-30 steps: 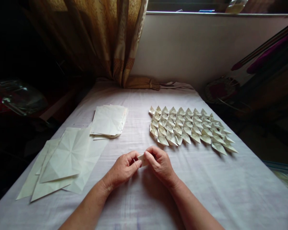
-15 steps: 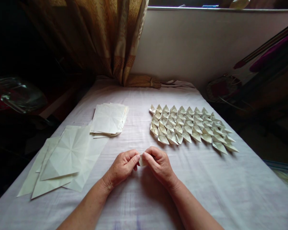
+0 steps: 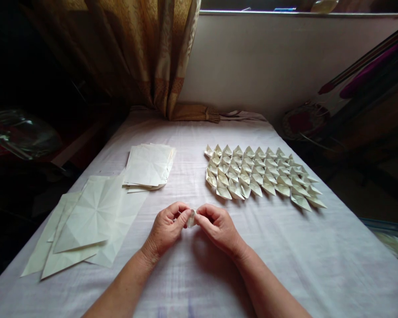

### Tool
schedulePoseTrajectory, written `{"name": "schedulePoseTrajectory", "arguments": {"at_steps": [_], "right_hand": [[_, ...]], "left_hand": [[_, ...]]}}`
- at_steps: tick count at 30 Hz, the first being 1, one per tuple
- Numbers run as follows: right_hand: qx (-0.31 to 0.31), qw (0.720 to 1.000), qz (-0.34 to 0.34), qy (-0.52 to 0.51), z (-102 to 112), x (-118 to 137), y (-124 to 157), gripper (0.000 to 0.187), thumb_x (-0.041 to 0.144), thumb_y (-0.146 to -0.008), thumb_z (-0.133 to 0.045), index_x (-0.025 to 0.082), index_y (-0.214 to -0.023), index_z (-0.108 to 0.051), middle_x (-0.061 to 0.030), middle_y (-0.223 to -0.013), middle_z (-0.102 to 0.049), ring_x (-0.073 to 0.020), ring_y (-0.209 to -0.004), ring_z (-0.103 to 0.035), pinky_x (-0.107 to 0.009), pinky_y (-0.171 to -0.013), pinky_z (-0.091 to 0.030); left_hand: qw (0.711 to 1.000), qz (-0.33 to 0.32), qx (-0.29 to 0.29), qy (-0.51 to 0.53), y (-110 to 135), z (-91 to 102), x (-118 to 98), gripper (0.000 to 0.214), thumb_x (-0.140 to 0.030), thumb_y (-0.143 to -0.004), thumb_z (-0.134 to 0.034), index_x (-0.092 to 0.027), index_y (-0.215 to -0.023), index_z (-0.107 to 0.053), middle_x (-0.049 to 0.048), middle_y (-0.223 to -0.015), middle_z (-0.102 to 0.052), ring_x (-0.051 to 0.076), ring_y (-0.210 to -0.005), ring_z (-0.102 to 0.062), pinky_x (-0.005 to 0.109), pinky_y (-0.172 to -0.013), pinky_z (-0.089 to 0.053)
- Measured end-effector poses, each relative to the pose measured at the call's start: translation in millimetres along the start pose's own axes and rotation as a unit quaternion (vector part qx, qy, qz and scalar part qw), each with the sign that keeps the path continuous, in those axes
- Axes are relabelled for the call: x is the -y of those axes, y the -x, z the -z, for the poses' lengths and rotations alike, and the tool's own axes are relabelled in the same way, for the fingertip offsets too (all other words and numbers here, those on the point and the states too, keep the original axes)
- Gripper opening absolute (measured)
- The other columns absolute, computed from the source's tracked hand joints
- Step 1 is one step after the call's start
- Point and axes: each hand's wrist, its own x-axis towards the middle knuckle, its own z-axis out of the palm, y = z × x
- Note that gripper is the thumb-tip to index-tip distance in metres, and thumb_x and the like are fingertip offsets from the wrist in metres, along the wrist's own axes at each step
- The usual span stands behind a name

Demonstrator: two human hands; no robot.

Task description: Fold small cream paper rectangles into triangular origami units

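Observation:
Between my two hands is a small folded piece of pale paper, pinched from both sides above the cloth. My left hand grips its left side between thumb and fingers. On the other side, the thumb and fingertips of my right hand close on the right edge. Much of the paper is covered by my fingers, so its exact shape is hard to make out. Beyond my right hand, several small folded paper boats stand in tight rows.
Creased paper sheets overlap at the left, and a stack of paper squares lies behind them. A white cloth covers the table. At the far end hang a gold curtain and a pale wall.
My fingers have shifted slightly on the folded paper, and more of it shows between the fingertips. The whole view has drifted a little; the sheets and boats lie as before.

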Motion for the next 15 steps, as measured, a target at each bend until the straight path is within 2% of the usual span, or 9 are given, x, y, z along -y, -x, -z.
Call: {"name": "schedulePoseTrajectory", "arguments": {"at_steps": [7, 12, 15], "right_hand": [[0.009, 0.999, 0.025, -0.018, -0.4, 1.7, 0.2, 0.02, 0.03, -0.086, -0.058, 0.018, -0.072, -0.065, -0.0016, -0.067, -0.069, -0.012, -0.059, -0.061, -0.021, -0.058, -0.046], [-0.014, 0.999, 0.037, 0.018, -0.1, -2.0, 0.0, 0.02, 0.029, -0.086, -0.059, 0.018, -0.07, -0.066, -0.002, -0.064, -0.068, -0.0124, -0.058, -0.06, -0.022, -0.057, -0.045], [-0.031, 0.998, 0.04, 0.029, 0.4, -4.8, -0.4, 0.022, 0.03, -0.086, -0.059, 0.018, -0.07, -0.065, -0.0017, -0.064, -0.066, -0.0123, -0.058, -0.057, -0.023, -0.057, -0.044]], "left_hand": [[0.999, -0.028, -0.016, -0.018, -0.6, -0.6, 3.8, 0.02, -0.033, -0.083, -0.06, -0.016, -0.085, -0.07, 0.0044, -0.078, -0.068, 0.015, -0.072, -0.061, 0.024, -0.067, -0.05], [0.999, -0.032, -0.035, -0.023, -1.6, -3.0, 0.4, 0.019, -0.032, -0.082, -0.06, -0.016, -0.08, -0.071, 0.0037, -0.075, -0.068, 0.015, -0.069, -0.062, 0.023, -0.064, -0.05], [0.999, -0.006, -0.053, 0.003, -1.6, -3.5, -1.1, 0.02, -0.034, -0.08, -0.061, -0.016, -0.08, -0.069, 0.0018, -0.069, -0.066, 0.013, -0.06, -0.06, 0.021, -0.054, -0.047]]}}
